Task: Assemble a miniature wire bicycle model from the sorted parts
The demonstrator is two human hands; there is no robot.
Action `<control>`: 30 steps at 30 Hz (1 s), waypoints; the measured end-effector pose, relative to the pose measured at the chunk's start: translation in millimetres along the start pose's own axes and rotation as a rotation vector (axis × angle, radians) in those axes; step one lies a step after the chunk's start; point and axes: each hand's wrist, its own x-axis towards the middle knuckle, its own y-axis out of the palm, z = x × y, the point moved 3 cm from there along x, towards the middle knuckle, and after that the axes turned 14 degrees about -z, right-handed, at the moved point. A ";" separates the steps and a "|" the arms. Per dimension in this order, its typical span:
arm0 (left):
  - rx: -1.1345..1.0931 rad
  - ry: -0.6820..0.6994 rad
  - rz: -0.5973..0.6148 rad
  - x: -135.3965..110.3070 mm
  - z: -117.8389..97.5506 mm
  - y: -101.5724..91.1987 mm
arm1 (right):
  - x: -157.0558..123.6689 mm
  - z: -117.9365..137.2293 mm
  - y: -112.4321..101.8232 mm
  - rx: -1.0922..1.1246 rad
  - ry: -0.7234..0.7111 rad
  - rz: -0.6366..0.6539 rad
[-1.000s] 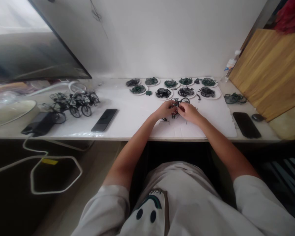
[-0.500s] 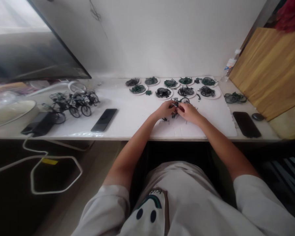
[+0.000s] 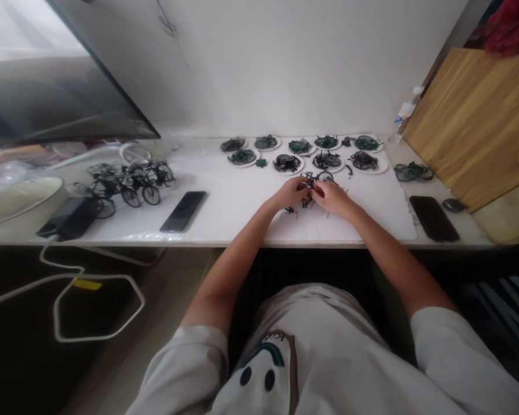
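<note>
Both hands meet over a small dark model bicycle (image 3: 326, 176), whose spoked wheel shows beyond my fingers. My left hand (image 3: 294, 192) is closed on it from the left, fingertips pinched around the frame. From the right, my right hand (image 3: 331, 197) grips the same model, thumb and forefinger together. The fingers hide most of its frame. Small loose dark parts (image 3: 289, 210) lie by my left wrist. Just behind the hands, round white plates hold dark and green bicycle parts, among them a plate of black parts (image 3: 287, 163) and another plate of parts (image 3: 327, 161).
Several standing model bicycles (image 3: 132, 183) are on the left near a black box (image 3: 67, 219) and a white basin (image 3: 26, 202). One phone (image 3: 183, 211) lies left of my arms, another phone (image 3: 433, 219) right. Green parts (image 3: 414, 172) sit by a wooden board (image 3: 480, 127).
</note>
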 end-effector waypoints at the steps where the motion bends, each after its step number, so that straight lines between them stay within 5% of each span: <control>1: -0.004 -0.001 0.001 -0.1 -0.1 0.1 | 0.0 -0.2 0.1 0.000 -0.001 -0.002; 30: 0.035 0.028 0.001 -0.3 -0.5 -0.1 | -0.3 -0.7 0.4 -0.010 -0.014 -0.006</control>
